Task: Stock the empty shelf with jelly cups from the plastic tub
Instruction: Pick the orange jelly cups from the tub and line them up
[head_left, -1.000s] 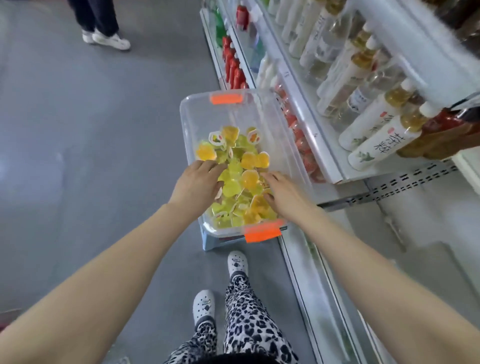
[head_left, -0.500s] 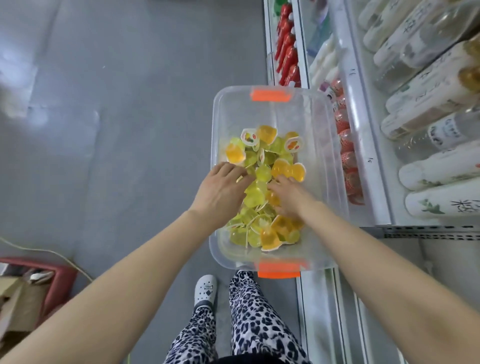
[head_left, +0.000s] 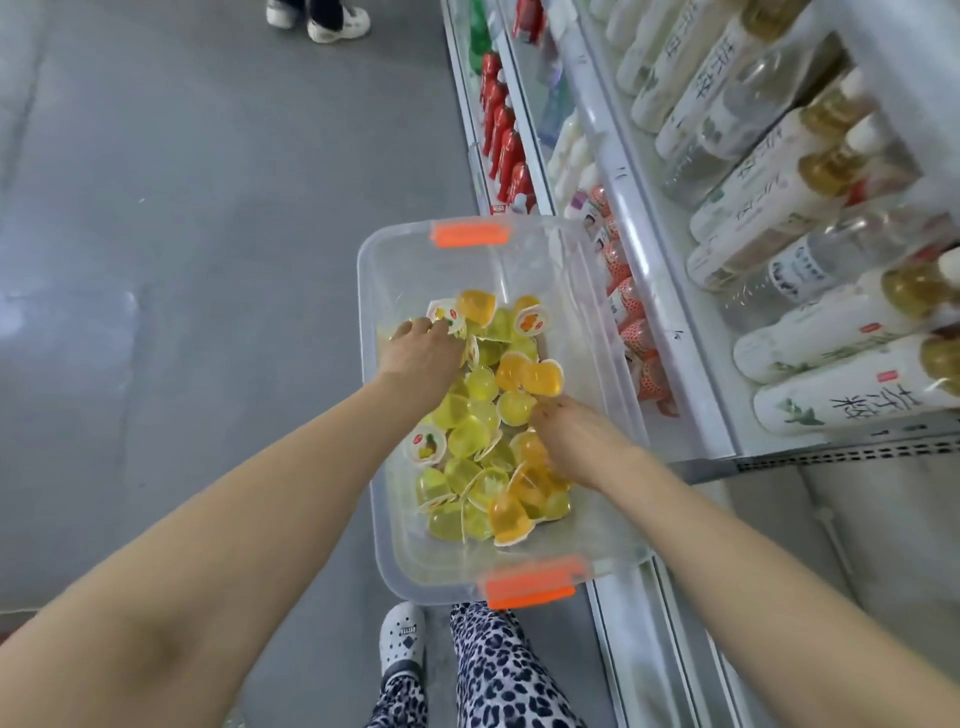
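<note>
Item: plastic tub (head_left: 597, 291), clear, under both my hands. Contents: jelly cups (head_left: 470, 436), yellow and orange, heaped between my hands. My left hand (head_left: 423, 345) curls round cups beyond the heap. My right hand (head_left: 576, 436) has its fingertips buried among them; I cannot tell its grip.

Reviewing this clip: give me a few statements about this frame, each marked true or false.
1. The left hand and right hand are both in the tub. True.
2. The tub's latches are blue. False: they are orange.
3. The jelly cups are yellow and orange. True.
4. The tub is full to the rim. False: the cups lie low, and the far end of the floor is bare.
5. Bottles lie on the shelf to the person's right. True.
</note>
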